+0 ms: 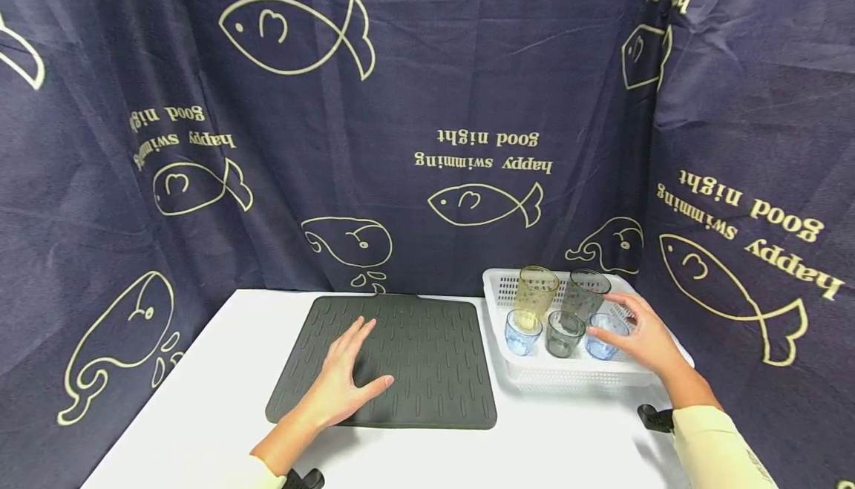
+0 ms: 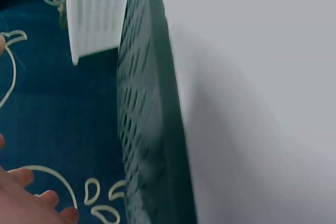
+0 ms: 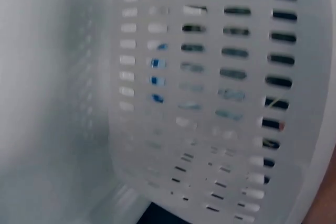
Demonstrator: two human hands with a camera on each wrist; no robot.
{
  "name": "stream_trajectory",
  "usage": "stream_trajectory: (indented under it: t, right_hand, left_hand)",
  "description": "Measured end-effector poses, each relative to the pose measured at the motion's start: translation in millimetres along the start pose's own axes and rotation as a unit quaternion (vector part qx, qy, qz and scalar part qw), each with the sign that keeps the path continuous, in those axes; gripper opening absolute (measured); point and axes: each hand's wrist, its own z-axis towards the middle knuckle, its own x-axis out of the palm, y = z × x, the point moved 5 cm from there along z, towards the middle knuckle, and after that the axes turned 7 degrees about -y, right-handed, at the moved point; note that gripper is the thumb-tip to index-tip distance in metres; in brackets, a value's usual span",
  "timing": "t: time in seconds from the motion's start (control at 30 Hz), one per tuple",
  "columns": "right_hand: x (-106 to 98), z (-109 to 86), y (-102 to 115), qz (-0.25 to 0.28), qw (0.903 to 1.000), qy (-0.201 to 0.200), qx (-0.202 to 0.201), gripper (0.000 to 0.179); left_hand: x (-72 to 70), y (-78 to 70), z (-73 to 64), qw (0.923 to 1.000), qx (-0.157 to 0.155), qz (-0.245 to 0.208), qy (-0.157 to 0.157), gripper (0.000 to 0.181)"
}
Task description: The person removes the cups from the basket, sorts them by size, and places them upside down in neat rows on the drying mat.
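My left hand [image 1: 344,381] is held over the dark grey ribbed mat [image 1: 427,355], fingers extended and thumb spread, holding nothing. In the left wrist view its fingertips [image 2: 50,198] show at the lower left. My right hand [image 1: 644,337] is at the right side of the white basket [image 1: 528,374], thumb and fingers spread apart. Its thumb overlaps a short blue glass [image 1: 604,344], and its fingertips lie near the rim of a tall grey glass [image 1: 582,294]. Beside these stand a tall yellow glass [image 1: 536,292], a short grey glass [image 1: 563,337] and another short blue glass [image 1: 521,337].
Both mat and basket sit on a white table [image 1: 220,385], the basket to the right of the mat. Dark blue curtains [image 1: 401,118] with fish drawings hang behind and at both sides. The basket's slotted wall [image 3: 210,77] fills much of the right wrist view.
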Motion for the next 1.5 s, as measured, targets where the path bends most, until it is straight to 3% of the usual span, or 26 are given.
stream_trajectory:
  t: [0.23,0.7,1.0,1.13,1.23,1.5]
  right_hand:
    - [0,5.2,-23,-0.01,0.9964,0.067,0.051,0.082]
    - [0,15.4,-39,-0.025,0.9832,0.154,0.094,0.088]
    - [11,19.8,-53,-0.017,0.9737,0.204,0.1,0.09]
    - [15,19.4,-56,-0.011,0.9691,0.224,0.103,0.091]
    - [16,20.1,-57,-0.008,0.9677,0.229,0.106,0.091]
    - [20,22.5,-60,-0.013,0.9676,0.229,0.105,0.093]
  left_hand:
    - [17.7,-15.4,-16.1,0.9953,-0.037,-0.083,0.035,0.09]
    - [38.2,-32.7,-42.4,0.9875,-0.053,-0.125,0.08,0.086]
    - [41.3,-44.4,-47.8,0.9864,-0.034,-0.136,0.086,0.083]
    - [42.0,-45.8,-50.3,0.9849,-0.043,-0.141,0.09,0.082]
    - [41.9,-46.2,-50.3,0.9833,-0.054,-0.148,0.09,0.082]
    - [43.0,-46.4,-47.7,0.9818,-0.042,-0.162,0.091,0.082]
